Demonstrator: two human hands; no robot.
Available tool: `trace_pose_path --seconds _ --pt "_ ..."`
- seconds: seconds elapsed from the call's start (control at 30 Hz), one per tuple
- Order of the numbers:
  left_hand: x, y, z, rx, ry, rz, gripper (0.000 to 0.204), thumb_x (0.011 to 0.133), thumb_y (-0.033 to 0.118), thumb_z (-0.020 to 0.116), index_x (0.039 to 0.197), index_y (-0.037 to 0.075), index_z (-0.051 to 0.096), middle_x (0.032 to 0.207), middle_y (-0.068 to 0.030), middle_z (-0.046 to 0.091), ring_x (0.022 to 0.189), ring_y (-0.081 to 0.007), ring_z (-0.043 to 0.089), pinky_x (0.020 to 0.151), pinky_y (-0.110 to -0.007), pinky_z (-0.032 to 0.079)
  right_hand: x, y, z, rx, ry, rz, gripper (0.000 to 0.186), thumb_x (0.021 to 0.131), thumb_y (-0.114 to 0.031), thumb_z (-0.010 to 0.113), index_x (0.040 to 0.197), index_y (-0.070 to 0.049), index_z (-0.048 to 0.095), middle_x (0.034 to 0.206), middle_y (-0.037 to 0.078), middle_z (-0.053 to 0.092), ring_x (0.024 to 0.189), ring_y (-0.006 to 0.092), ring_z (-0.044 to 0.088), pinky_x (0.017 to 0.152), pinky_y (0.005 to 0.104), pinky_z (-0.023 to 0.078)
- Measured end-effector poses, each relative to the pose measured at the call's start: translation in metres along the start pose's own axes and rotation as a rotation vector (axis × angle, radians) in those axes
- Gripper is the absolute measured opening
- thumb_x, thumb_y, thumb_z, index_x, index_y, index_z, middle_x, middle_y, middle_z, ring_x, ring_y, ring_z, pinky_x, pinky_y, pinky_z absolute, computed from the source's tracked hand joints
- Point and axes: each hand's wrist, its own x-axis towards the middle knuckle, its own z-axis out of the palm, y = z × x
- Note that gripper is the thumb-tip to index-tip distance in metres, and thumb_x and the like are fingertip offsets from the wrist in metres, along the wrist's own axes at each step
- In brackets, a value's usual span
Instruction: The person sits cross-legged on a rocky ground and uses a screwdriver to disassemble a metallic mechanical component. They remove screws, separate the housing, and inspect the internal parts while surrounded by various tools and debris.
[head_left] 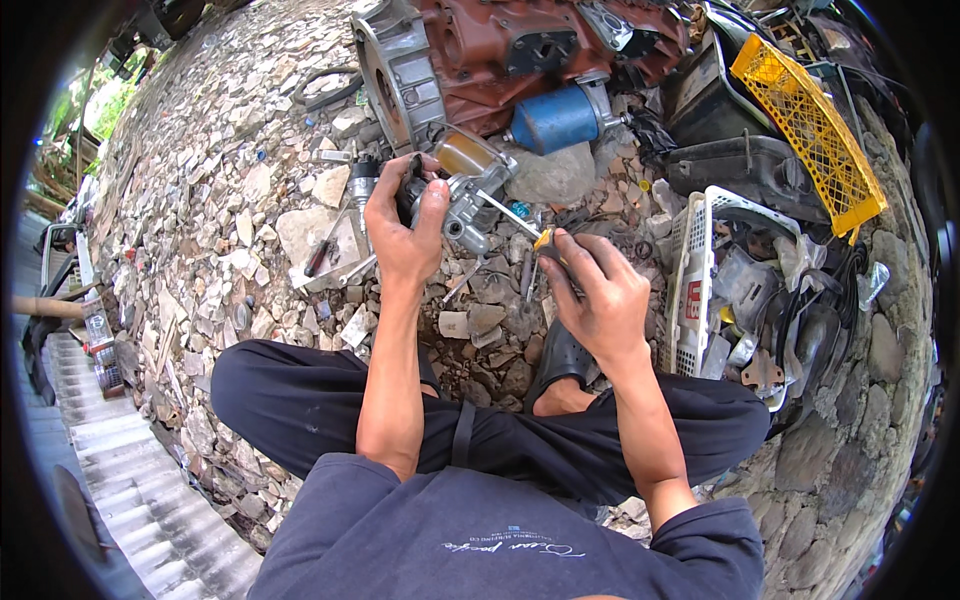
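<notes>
My left hand (pixel 408 228) is closed around a grey cast-metal part (pixel 464 222), held up over the stony ground. The fingers hide much of its left side. In my right hand (pixel 606 300) is a screwdriver (pixel 513 214) with a yellow and dark handle, gripped by the fingers. Its bright shaft slants up and left to the metal part, and its tip seems to touch it, though the exact contact is too small to tell. Just beyond the part sits a see-through bowl (pixel 470 156) with an amber tint; whether the two are joined I cannot tell.
A red-brown engine block or gearbox (pixel 480 50) lies ahead, with a blue cylindrical canister (pixel 553 122) beside it. To the right stand a white basket (pixel 690 285) of parts and a yellow crate (pixel 815 140). A dark-handled tool (pixel 318 258) rests on a flat stone at left.
</notes>
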Motion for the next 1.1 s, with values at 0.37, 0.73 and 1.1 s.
trace_pose_path --seconds 0.37,0.73,1.1 --pt "-0.001 -0.002 -0.001 -0.013 -0.055 0.091 0.025 0.087 0.014 0.066 0.106 -0.002 0.063 0.088 -0.0012 0.058 0.079 -0.0074 0.052 0.074 -0.022 0.042 0.014 0.007 -0.025 1.316 -0.484 1.214 0.025 0.09 -0.019 0.074 0.103 -0.001 0.063 0.08 0.004 0.062 0.054 0.0046 0.045 0.042 0.0198 0.028" --pt "0.0 -0.004 -0.004 0.074 0.018 0.063 0.026 0.087 0.017 0.065 0.105 -0.002 0.063 0.089 -0.0021 0.058 0.082 -0.0099 0.052 0.078 -0.024 0.043 0.007 -0.002 -0.009 0.055 -0.1 0.057 0.023 0.084 -0.011 0.072 0.104 -0.003 0.065 0.093 0.011 0.067 0.079 0.0317 0.066 0.066 0.0411 0.053" --pt "-0.002 -0.007 0.0 0.065 0.013 0.055 0.023 0.087 0.013 0.064 0.105 -0.002 0.063 0.09 -0.0034 0.06 0.085 -0.0111 0.054 0.08 -0.026 0.044 -0.002 -0.006 0.0 0.701 -0.258 0.525 0.024 0.089 -0.016 0.072 0.104 0.0 0.062 0.081 0.011 0.064 0.071 0.0162 0.064 0.058 0.0308 0.049"
